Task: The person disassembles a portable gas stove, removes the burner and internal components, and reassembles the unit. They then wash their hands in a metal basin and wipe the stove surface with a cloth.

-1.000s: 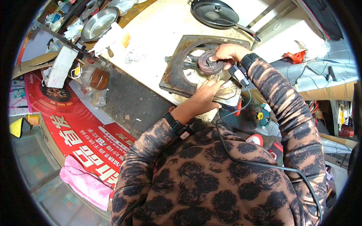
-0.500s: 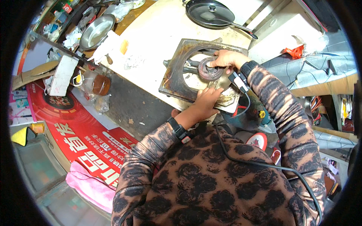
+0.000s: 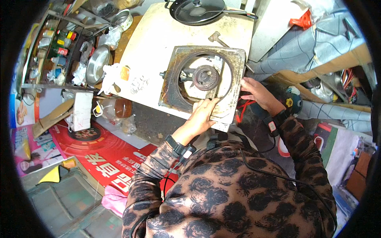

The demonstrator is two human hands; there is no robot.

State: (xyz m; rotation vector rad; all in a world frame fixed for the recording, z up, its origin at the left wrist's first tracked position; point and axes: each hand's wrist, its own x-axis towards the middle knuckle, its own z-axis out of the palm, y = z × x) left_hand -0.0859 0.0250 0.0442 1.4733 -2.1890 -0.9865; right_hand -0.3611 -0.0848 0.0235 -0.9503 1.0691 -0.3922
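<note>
Well, my left hand (image 3: pixel 201 115) lies over the near side of the single-burner gas stove (image 3: pixel 170 92), fingers together, fingertips at the lip of its round opening; whether my thumb hooks underneath, I cannot tell. Just beyond, my right hand (image 3: pixel 260 94) is loosely curled and half open at the stove's right edge, with nothing visible in its grasp; whether its fingertips touch the metal, I cannot tell. The ridged round burner head (image 3: pixel 205 77) sits inside the opening, near the middle, with its pipework running left. To steady the stove well, I'd press evenly on the near side, brace the right edge without shoving, and mind the grimy, rough-looking metal. The near edge lies close to the brink of the table (image 3: pixel 145 47), so pulling toward me looks risky. Farther off, the hammer (image 3: pixel 217 39) lies just beyond the stove, and the lidded frying pan (image 3: pixel 198 12) at the far edge is well out of my way.

As for writing, the red poster (image 3: pixel 97 152) at near left carries big white characters and smaller lines; the white block (image 3: pixel 82 112) beyond has a faint pinkish scrawl; labels on the far-left bottles (image 3: pixel 65 35) are too small to read.
</note>
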